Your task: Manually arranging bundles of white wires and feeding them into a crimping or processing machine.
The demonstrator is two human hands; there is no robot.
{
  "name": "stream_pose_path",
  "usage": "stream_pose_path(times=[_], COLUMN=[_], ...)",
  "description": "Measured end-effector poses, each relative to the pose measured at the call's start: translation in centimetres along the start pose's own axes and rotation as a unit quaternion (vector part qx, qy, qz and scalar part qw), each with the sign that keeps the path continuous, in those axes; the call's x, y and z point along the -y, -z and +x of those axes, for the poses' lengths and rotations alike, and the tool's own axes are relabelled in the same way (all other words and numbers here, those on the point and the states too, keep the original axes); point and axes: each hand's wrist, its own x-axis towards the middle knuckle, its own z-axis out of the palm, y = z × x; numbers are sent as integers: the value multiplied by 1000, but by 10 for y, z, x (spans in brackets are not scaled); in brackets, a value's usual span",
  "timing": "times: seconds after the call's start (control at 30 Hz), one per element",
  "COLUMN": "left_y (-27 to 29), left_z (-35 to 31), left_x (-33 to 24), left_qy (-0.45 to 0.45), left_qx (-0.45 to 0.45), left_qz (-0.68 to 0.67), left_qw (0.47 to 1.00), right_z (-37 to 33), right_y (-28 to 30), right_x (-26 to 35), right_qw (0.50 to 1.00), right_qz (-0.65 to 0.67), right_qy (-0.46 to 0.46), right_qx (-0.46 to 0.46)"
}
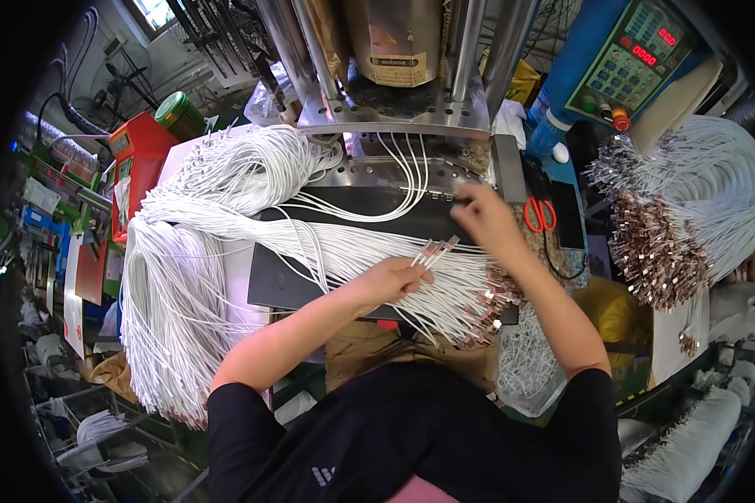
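At frame centre, left hand pinches a few white cable ends, metal plugs fanned toward 1 o'clock for easy picking, while right hand at 12 closes fingertips on one at the press fixture, bulk bundle draped toward 9.

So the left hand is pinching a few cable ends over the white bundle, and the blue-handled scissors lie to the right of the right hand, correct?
Not quite: the scissors have red handles, not blue, as the head view shows. The rest holds: the left hand pinches a few cable ends over the white cable bundle, and the scissors lie right of the right hand.
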Motion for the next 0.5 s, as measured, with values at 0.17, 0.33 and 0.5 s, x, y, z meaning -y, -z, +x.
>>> stream_pose_path(times=[0.17,0.33,0.5], left_y=[3,19,31], left_z=[29,64,77], left_x=[-15,-40,-48], left_qy=[-43,-90,-106], left_qx=[-20,-91,-132], left_qz=[-9,-82,-175], left_qw=[999,988,970], right_z=[15,25,12], right_y=[-27,-16,-24], right_x=[-1,-12,-30], right_qw=[958,994,919], right_qz=[250,36,-351], right_qy=[-18,24,178], right_qx=[137,105,14])
